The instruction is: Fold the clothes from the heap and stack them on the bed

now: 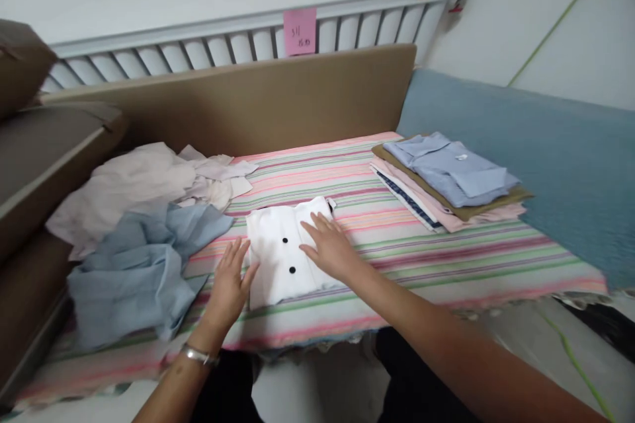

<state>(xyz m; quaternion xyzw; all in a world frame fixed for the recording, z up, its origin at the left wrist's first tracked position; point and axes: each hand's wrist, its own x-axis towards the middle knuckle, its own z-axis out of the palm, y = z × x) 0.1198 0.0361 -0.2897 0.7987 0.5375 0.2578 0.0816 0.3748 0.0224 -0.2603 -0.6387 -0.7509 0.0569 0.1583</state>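
A white folded garment (272,258) with two black buttons lies flat in front of me on a striped cloth (317,175). My right hand (330,244) rests over its right side, fingers spread. At the garment's left edge is my left hand (231,284), its fingers apart and holding nothing; whether it touches the fabric I cannot tell. A silver bracelet (198,355) circles the left wrist. Something dark shows at the garment's upper right corner, partly hidden.
To the left lie a crumpled blue garment (139,271) and pale pinkish garments (133,182). A stack of folded clothes (446,172) sits at the right, a light blue shirt on top. Behind stands a brown board (278,106); large brown cushion-like blocks (49,152) stand far left.
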